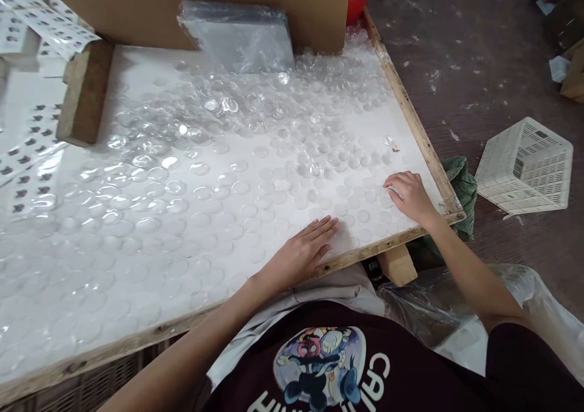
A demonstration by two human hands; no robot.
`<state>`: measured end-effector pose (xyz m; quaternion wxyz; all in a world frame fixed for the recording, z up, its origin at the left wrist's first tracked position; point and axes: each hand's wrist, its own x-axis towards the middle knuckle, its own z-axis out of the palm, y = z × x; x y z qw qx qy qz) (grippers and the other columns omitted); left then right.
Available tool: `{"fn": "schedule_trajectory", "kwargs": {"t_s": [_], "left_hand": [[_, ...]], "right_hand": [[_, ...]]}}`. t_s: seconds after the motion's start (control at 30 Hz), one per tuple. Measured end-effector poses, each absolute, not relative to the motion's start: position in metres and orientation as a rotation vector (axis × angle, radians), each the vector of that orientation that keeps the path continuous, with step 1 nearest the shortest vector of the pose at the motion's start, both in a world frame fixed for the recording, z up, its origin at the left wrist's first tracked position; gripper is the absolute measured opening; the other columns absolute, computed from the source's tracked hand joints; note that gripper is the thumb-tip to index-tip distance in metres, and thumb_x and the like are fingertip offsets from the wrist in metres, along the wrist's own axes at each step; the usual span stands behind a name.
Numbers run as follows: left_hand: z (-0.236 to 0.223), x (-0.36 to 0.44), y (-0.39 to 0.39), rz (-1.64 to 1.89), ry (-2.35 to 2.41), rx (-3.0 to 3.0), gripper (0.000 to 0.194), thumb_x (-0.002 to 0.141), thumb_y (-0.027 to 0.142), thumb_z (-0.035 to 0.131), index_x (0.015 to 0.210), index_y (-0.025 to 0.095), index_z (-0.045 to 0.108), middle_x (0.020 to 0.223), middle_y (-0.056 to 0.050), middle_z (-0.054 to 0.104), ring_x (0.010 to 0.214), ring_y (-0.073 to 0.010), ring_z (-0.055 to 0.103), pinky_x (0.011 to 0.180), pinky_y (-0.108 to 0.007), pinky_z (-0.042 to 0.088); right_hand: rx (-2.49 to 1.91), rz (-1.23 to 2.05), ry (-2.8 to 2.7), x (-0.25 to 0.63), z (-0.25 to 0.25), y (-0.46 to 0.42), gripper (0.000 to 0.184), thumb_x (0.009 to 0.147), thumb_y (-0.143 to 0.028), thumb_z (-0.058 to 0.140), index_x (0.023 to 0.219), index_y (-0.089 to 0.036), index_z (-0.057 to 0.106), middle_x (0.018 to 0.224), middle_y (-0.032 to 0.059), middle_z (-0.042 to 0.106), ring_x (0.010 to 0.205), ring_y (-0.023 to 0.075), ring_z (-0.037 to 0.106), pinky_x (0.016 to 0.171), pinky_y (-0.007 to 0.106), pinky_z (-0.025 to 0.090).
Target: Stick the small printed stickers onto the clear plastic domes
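Clear discs [362,216] lie between outstretched left fingers [326,223] and half-curled right fingers [396,177], hold unclear.

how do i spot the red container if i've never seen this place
From the white tabletop, strewn with clear discs, look past the right hand to the far side. There, just right of the brown cardboard, is the red container, cut off by the picture's top. Its bright red stands out against the brown cardboard and dark floor.
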<state>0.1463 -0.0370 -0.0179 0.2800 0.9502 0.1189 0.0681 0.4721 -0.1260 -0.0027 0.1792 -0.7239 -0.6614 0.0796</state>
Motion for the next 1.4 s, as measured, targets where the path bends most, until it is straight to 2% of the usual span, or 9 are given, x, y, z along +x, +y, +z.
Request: {"fn": "schedule_trajectory", "kwargs": {"t_s": [0.1,0.23,0.4,0.6,0.77,0.9,0.97,1.13,1.4], "left_hand": [[-0.018,0.146,-0.043,0.148,0.222,2.549,0.05,0.109,0.037,0.038,0.156,0.02,0.041,0.161,-0.008,0.044,0.153,-0.0207,0.035,0.126,-0.044,0.034],[-0.019,0.157,-0.05,0.118,0.076,2.552,0.057,0.106,0.051,0.04,0.154,0.021,0.044,0.161,-0.009,0.043,0.153,-0.0217,0.033,0.127,-0.042,0.031],[-0.022,0.163,-0.051,0.121,0.055,2.561,0.06,0.105,0.052,0.04,0.156,0.019,0.041,0.162,-0.011,0.04,0.154,-0.0224,0.03,0.127,-0.041,0.029],[-0.022,0.16,-0.046,0.109,0.087,2.575,0.064,0.106,0.056,0.034,0.156,0.015,0.039,0.164,-0.013,0.037,0.156,-0.0223,0.027,0.128,-0.041,0.027],[-0.022,0.16,-0.029,0.22,0.296,2.642,0.063,0.107,0.051,0.035,0.156,0.012,0.037,0.165,-0.016,0.034,0.156,-0.0252,0.027,0.127,-0.046,0.029],[-0.023,0.154,-0.005,0.398,0.504,2.683,0.051,0.107,0.043,0.041,0.149,0.016,0.048,0.157,-0.016,0.049,0.149,-0.0289,0.042,0.12,-0.052,0.039],[-0.024,0.152,0.007,0.468,0.631,2.684,0.044,0.106,0.037,0.044,0.144,0.017,0.053,0.149,-0.016,0.058,0.141,-0.031,0.051,0.113,-0.054,0.046],[-0.02,0.156,0.027,0.443,0.712,2.674,0.033,0.103,0.024,0.046,0.131,0.017,0.062,0.128,-0.015,0.071,0.122,-0.032,0.063,0.098,-0.051,0.051],[-0.025,0.168,0.04,0.41,0.729,2.669,0.025,0.099,0.021,0.053,0.119,0.018,0.067,0.111,-0.012,0.076,0.104,-0.0306,0.065,0.088,-0.046,0.05]], "right_hand": [[-1.963,0.345,-1.956,0.462,-0.003,-0.126,0.019,0.097,-0.024,0.049,0.102,-0.024,0.068,0.112,0.0091,0.07,0.107,0.0299,0.06,0.092,0.046,0.042],[-1.96,0.306,-1.958,0.459,-0.007,-0.129,0.017,0.096,-0.023,0.051,0.1,-0.024,0.068,0.108,0.0092,0.068,0.105,0.0294,0.061,0.091,0.045,0.044],[-1.946,0.266,-1.946,0.456,-0.011,-0.132,0.019,0.095,-0.021,0.052,0.104,-0.023,0.068,0.116,0.011,0.066,0.11,0.03,0.061,0.093,0.045,0.045],[-1.907,0.267,-1.962,0.445,-0.015,-0.125,0.02,0.096,-0.022,0.052,0.105,-0.025,0.069,0.116,0.0109,0.067,0.11,0.03,0.061,0.095,0.047,0.047],[-1.807,0.294,-2.022,0.436,-0.019,-0.116,0.02,0.097,-0.021,0.053,0.11,-0.023,0.068,0.126,0.0123,0.066,0.12,0.0301,0.059,0.099,0.048,0.046],[-1.817,0.306,-2.03,0.435,-0.017,-0.112,0.02,0.099,-0.022,0.05,0.106,-0.023,0.069,0.111,0.0108,0.07,0.11,0.0287,0.063,0.095,0.047,0.046],[-1.807,0.302,-2.018,0.434,-0.015,-0.104,0.022,0.1,-0.022,0.048,0.107,-0.024,0.069,0.113,0.0105,0.071,0.112,0.0291,0.063,0.095,0.047,0.046],[-1.722,0.328,-2.067,0.425,-0.022,-0.07,0.024,0.1,-0.021,0.049,0.113,-0.021,0.068,0.123,0.0119,0.069,0.12,0.03,0.061,0.098,0.047,0.046],[-1.784,0.296,-2.083,0.423,-0.03,-0.044,0.017,0.096,-0.015,0.054,0.105,-0.02,0.068,0.112,0.0118,0.071,0.107,0.0289,0.062,0.094,0.045,0.043]]}}
